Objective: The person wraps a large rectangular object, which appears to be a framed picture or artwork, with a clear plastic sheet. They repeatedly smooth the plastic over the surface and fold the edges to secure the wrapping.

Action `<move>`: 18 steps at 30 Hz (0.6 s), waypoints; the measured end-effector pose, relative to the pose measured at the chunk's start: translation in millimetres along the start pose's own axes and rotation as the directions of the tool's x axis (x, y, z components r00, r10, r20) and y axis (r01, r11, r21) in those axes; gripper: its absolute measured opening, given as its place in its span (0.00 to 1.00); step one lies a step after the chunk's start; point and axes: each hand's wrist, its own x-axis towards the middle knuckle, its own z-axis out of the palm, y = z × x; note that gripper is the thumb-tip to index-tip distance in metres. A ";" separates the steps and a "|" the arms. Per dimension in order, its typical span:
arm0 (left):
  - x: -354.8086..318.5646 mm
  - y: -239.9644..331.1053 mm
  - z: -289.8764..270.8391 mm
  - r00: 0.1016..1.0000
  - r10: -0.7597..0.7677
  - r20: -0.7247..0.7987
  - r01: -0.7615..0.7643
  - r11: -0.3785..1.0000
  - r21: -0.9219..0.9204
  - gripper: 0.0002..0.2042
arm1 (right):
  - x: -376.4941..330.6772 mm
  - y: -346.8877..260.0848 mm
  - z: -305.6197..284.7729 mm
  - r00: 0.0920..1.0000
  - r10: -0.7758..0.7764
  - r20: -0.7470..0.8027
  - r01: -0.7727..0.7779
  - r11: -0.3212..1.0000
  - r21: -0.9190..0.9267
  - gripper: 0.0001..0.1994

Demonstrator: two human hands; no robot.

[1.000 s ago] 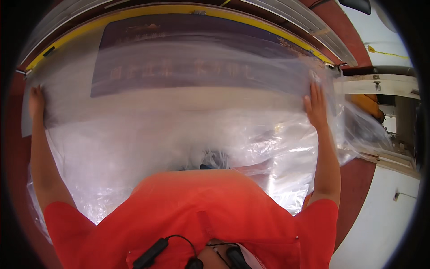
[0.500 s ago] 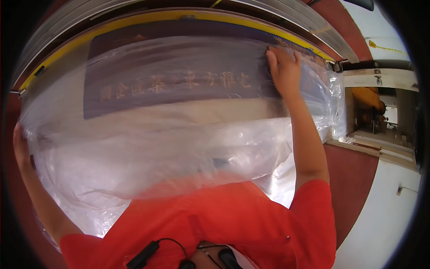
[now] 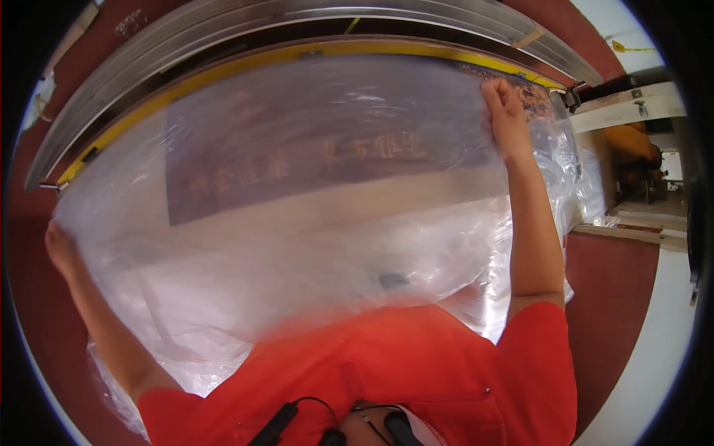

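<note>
A big sheet of clear plastic film is stretched in front of me over a dark panel with gold characters. My right hand grips the film's upper right corner, far from my body. Low on the left, close to my body, my left hand holds the film's left edge. The film is crumpled and bunched near my orange shirt.
A yellow strip and grey metal rails run along the far side of the panel. Dark red floor lies to the right. A white frame and more crumpled plastic sit at the right.
My right hand has moved up and away with the film's corner. My left hand has dropped lower at the left. The film now lies slanted over the panel.
</note>
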 end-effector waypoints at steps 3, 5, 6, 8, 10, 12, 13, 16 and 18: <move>7.4 31.5 107.1 0.984 0.179 0.017 -0.180 0.981 0.075 0.18 | 25.3 33.8 -31.4 0.943 -0.201 -0.267 0.060 0.888 -0.455 0.07; 28.8 48.3 132.1 0.998 0.015 0.054 -0.013 0.999 -0.035 0.18 | 56.1 29.9 -40.4 0.888 -0.334 -0.316 0.128 0.839 -0.528 0.09; 45.3 41.5 148.8 0.992 -0.086 0.098 0.099 0.984 -0.145 0.18 | 71.3 26.7 -39.1 0.879 -0.316 -0.356 0.108 0.860 -0.498 0.10; 78.9 -13.6 156.3 0.995 0.035 0.095 -0.043 0.995 0.091 0.23 | 107.1 20.0 -28.6 0.869 -0.276 -0.411 0.089 0.903 -0.420 0.13; 74.2 -7.5 170.2 0.995 0.077 0.062 -0.091 0.958 0.270 0.26 | 122.1 37.4 -31.3 0.825 -0.286 -0.488 -0.046 0.826 -0.562 0.16; 30.7 83.3 188.2 0.967 -0.242 0.080 0.222 0.954 0.203 0.29 | 113.8 50.0 -50.9 0.766 -0.275 -0.582 -0.181 0.775 -0.605 0.19; 21.5 94.8 176.1 0.969 -0.224 0.105 0.209 0.968 0.136 0.29 | 114.2 51.6 -44.2 0.771 -0.271 -0.576 -0.151 0.801 -0.579 0.19; 17.5 92.7 161.6 0.971 -0.185 0.150 0.189 0.982 -0.017 0.28 | 110.3 48.0 -28.9 0.761 -0.286 -0.583 -0.126 0.816 -0.564 0.20; 38.6 46.6 170.1 0.974 -0.180 0.138 0.186 0.982 -0.030 0.26 | 111.7 51.5 -25.7 0.728 -0.308 -0.613 -0.199 0.760 -0.619 0.22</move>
